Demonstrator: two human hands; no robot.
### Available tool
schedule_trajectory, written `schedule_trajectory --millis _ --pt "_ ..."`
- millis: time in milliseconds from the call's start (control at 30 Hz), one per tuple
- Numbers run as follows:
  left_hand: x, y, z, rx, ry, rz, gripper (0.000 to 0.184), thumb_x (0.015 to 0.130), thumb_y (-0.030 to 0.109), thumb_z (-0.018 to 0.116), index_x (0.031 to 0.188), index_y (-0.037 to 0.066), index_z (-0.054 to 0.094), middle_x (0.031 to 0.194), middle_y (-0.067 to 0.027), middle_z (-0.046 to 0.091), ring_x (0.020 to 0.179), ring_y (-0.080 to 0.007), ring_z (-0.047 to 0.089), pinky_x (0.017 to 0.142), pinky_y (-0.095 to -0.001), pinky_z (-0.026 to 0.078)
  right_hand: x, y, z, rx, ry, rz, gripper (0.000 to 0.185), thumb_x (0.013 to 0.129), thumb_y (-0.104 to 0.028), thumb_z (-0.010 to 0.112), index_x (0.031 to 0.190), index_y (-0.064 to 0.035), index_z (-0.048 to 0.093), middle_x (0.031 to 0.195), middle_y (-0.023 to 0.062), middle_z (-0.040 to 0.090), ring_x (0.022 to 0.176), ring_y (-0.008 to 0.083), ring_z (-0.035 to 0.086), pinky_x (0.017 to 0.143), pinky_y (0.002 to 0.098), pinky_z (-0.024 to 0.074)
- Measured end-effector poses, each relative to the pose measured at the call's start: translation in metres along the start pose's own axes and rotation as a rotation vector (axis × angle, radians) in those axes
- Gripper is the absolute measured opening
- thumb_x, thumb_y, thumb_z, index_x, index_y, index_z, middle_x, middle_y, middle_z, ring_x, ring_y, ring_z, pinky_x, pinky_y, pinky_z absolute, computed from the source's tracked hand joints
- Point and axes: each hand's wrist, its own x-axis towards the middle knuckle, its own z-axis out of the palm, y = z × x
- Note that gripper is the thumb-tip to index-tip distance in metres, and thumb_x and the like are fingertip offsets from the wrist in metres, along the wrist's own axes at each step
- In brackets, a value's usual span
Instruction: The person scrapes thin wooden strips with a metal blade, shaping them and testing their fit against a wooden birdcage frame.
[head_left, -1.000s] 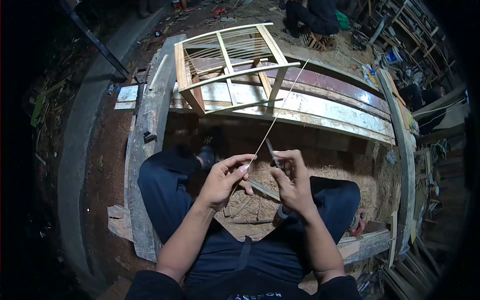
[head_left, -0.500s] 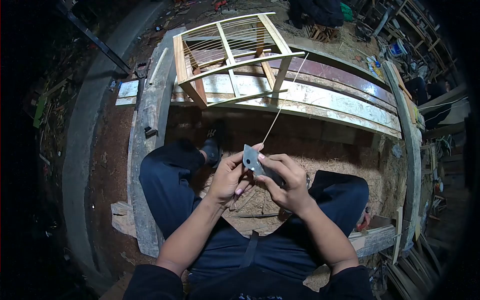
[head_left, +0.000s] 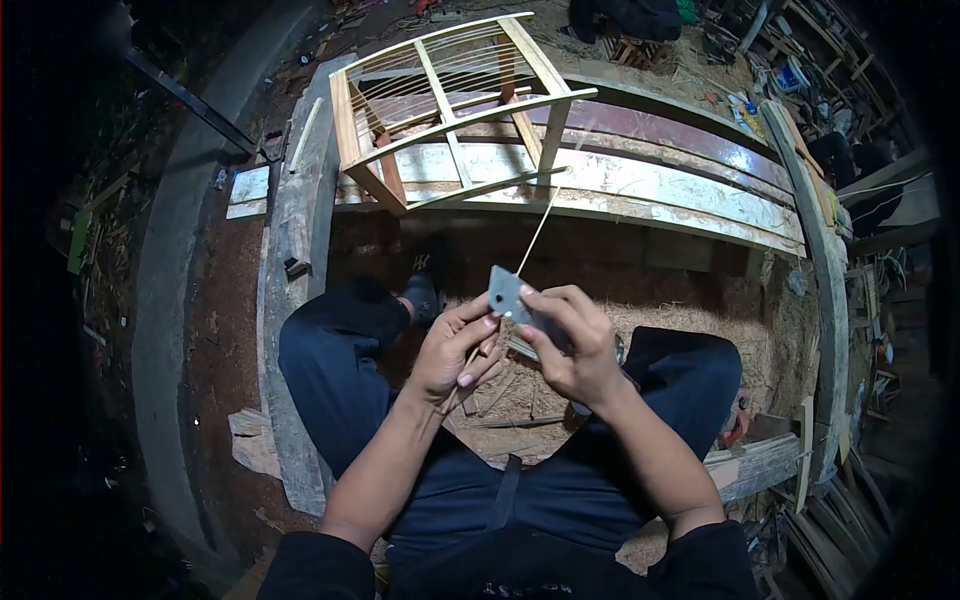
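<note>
My left hand point(head_left: 450, 350) is closed on a thin pale wooden stick point(head_left: 537, 240) that slants up and away from my lap. In my right hand point(head_left: 578, 345) is a flat grey metal plate point(head_left: 508, 285) with a square-cut end and a dark round hole, like a broad blade; my fingers hide the rest of it. The stick runs against the plate where both hands meet, though their exact contact is covered by fingers. Its far part looks blurred near the slatted wooden frame point(head_left: 447, 120).
That frame stands on a bench of long planks point(head_left: 640, 195). Heavy beams lie at left point(head_left: 300, 220) and right point(head_left: 822, 270). Shavings point(head_left: 520, 400) cover the ground between my legs. A handsaw point(head_left: 270, 148) lies at upper left, and another person's dark clothing point(head_left: 640, 20) shows at the top.
The stick has been drawn down toward me through my hands, and its far end now looks blurred. Both hands keep their grips, and the plate has tilted slightly. The view has shifted a little.
</note>
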Motion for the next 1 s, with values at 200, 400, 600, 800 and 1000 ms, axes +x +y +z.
schedule_trajectory --millis 200,400,600,800,1000 --pt "0.001 0.001 0.003 -0.055 0.014 -0.034 0.048 0.109 0.007 0.044 0.157 0.005 0.042 0.074 0.0010 0.050 0.039 -0.0023 0.038 0.039 -0.0178 0.030 0.000 0.003 -0.002 0.024 -0.014 0.005 0.040 0.084 -0.006 0.080 0.123 -0.0050 0.072 0.097 0.0151 0.068 0.076 0.0289 0.071 0.065 0.0376 0.0560" --pt "0.002 0.003 0.003 -0.075 -0.029 -0.039 0.049 0.111 0.011 0.043 0.160 0.007 0.038 0.070 0.0028 0.046 0.038 -0.0032 0.037 0.038 -0.0192 0.030 -0.001 -0.005 0.002 0.013 -0.047 -0.075 0.038 0.085 -0.007 0.079 0.122 -0.0042 0.071 0.095 0.0154 0.068 0.075 0.0291 0.071 0.064 0.0372 0.0560" --pt "0.002 0.002 0.004 -0.128 -0.023 -0.043 0.051 0.110 0.012 0.045 0.160 0.006 0.036 0.068 0.0025 0.044 0.037 -0.0033 0.035 0.038 -0.0192 0.030 -0.003 -0.006 0.003 0.017 -0.050 -0.041 0.037 0.085 -0.005 0.078 0.122 -0.0036 0.071 0.094 0.0161 0.067 0.075 0.0287 0.071 0.064 0.0369 0.0561" --pt "0.004 0.000 0.003 -0.043 -0.062 -0.036 0.048 0.111 0.011 0.040 0.158 0.003 0.038 0.066 0.0027 0.044 0.036 -0.0031 0.035 0.037 -0.0191 0.031 0.001 0.005 0.000 0.005 0.043 0.053 0.038 0.085 -0.007 0.078 0.122 -0.0045 0.072 0.094 0.0155 0.067 0.075 0.0302 0.071 0.065 0.0370 0.0567" --pt "0.002 -0.002 0.003 0.065 0.052 -0.002 0.046 0.111 0.010 0.040 0.156 0.002 0.043 0.061 0.0018 0.044 0.035 -0.0041 0.037 0.036 -0.0191 0.032 -0.001 0.003 0.002 -0.001 0.051 0.016 0.037 0.085 -0.009 0.079 0.121 -0.0040 0.072 0.094 0.0164 0.068 0.075 0.0294 0.071 0.064 0.0371 0.0559"
